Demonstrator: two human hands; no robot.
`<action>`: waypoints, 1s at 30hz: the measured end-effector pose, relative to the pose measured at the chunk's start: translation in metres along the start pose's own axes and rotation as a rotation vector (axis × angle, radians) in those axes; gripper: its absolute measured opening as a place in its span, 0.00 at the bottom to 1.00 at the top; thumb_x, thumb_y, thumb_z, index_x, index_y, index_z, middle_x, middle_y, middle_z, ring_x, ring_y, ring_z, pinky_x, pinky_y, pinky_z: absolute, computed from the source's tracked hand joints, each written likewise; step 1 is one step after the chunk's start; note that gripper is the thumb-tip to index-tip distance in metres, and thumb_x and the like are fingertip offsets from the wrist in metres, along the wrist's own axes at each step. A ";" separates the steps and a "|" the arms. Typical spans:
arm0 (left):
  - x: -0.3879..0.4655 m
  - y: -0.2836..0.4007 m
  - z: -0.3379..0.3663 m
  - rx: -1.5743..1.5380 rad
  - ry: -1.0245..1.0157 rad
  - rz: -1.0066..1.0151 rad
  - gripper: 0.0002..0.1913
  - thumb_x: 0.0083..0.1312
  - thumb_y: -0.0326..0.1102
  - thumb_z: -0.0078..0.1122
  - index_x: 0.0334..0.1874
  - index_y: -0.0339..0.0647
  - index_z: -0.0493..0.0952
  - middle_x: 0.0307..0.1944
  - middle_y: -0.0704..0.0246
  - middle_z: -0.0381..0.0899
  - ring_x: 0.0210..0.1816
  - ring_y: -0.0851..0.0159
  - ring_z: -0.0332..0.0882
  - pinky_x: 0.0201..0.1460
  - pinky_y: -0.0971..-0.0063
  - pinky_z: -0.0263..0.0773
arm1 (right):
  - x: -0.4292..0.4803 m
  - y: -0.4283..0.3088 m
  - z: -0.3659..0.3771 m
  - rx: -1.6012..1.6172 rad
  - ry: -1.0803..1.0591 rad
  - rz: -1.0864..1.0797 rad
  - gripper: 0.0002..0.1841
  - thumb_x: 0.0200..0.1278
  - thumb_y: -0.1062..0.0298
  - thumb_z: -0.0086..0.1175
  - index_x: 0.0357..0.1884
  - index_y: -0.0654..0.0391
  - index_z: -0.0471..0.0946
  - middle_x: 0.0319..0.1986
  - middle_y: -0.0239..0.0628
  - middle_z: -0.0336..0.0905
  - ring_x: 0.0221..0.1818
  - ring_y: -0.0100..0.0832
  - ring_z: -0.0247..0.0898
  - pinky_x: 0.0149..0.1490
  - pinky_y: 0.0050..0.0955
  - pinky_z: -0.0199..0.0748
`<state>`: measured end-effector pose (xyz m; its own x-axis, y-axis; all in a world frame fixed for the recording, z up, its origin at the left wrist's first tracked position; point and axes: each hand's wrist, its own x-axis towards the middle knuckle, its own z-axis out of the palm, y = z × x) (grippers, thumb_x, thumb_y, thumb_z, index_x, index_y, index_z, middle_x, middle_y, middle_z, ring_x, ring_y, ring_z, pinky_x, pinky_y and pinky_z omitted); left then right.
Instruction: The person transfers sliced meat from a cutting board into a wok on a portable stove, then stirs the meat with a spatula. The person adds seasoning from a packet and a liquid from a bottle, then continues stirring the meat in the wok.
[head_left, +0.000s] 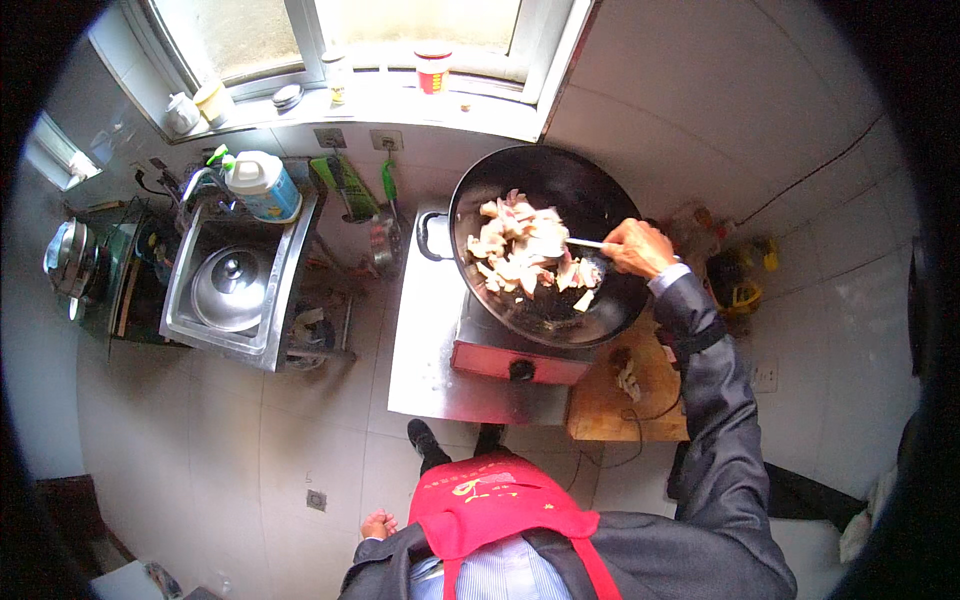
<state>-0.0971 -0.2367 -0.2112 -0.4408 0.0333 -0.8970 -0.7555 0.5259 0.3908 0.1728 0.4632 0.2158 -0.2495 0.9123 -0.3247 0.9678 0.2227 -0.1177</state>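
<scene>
A large dark wok (495, 319) with loop handles rests on a gas stove (517, 364) with a red front and a black knob. Pale and pinkish meat pieces (517, 232) lie in it, over some liquid at the near side. My right hand (639, 247) is closed around the light handle of a cooking utensil (589, 242); its far end is hidden among the meat. Down by my side, left of the red apron (495, 495), my left hand (379, 523) hangs with fingers curled, and whether it holds anything cannot be told.
Left of the stove stands a metal sink (277, 330) holding a domed lid (229, 289), with a large white bottle (262, 184) on its edge. Utensils hang under the window sill (375, 112), which bears jars. A wooden board (600, 412) with a cord lies right of the stove.
</scene>
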 end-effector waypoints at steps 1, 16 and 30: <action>0.004 -0.002 0.000 -0.001 -0.015 0.011 0.13 0.73 0.28 0.52 0.57 0.39 0.76 0.38 0.59 0.85 0.27 0.60 0.83 0.21 0.67 0.76 | 0.001 0.010 -0.004 -0.101 0.043 -0.009 0.15 0.62 0.54 0.58 0.38 0.51 0.90 0.33 0.45 0.88 0.37 0.46 0.86 0.47 0.44 0.82; 0.014 0.019 0.002 -0.044 -0.011 -0.008 0.12 0.71 0.27 0.51 0.54 0.39 0.77 0.35 0.59 0.84 0.25 0.61 0.82 0.19 0.68 0.76 | -0.027 0.066 -0.003 -0.157 0.155 -0.146 0.12 0.61 0.54 0.63 0.36 0.51 0.89 0.33 0.46 0.87 0.37 0.50 0.86 0.46 0.47 0.83; 0.008 -0.014 -0.021 0.101 -0.098 0.059 0.14 0.73 0.31 0.53 0.59 0.41 0.75 0.39 0.61 0.86 0.27 0.62 0.83 0.23 0.67 0.79 | 0.046 -0.027 0.031 -0.395 0.536 -0.653 0.07 0.60 0.63 0.58 0.26 0.50 0.80 0.24 0.40 0.82 0.26 0.43 0.82 0.31 0.42 0.76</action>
<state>-0.1005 -0.2616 -0.2197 -0.4299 0.1465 -0.8909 -0.6752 0.6029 0.4250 0.1336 0.4886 0.1750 -0.7943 0.5798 0.1815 0.6075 0.7587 0.2351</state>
